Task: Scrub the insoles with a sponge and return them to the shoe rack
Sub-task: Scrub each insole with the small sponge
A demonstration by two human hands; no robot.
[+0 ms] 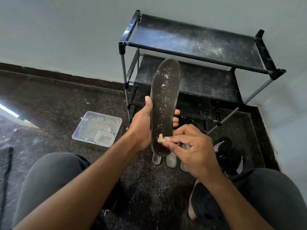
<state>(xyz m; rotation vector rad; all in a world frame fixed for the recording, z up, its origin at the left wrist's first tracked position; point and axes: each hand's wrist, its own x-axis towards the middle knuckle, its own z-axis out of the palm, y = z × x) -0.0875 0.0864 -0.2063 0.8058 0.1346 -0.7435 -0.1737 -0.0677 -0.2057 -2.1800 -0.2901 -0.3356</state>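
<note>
fingertips [167, 138] pinch sponge [160, 137] — on insole [163, 103]

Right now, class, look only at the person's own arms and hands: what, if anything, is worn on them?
Both forearms are bare: no sleeves, watch or gloves show. The left hand and the right hand are bare too; no ring can be made out. Dark grey trousers cover the knees below.

Both forearms are bare, with no sleeves, watch or bands showing. The left hand [142, 128] and right hand [192, 151] wear no gloves. Dark grey trousers [49, 183] cover both knees.
</note>
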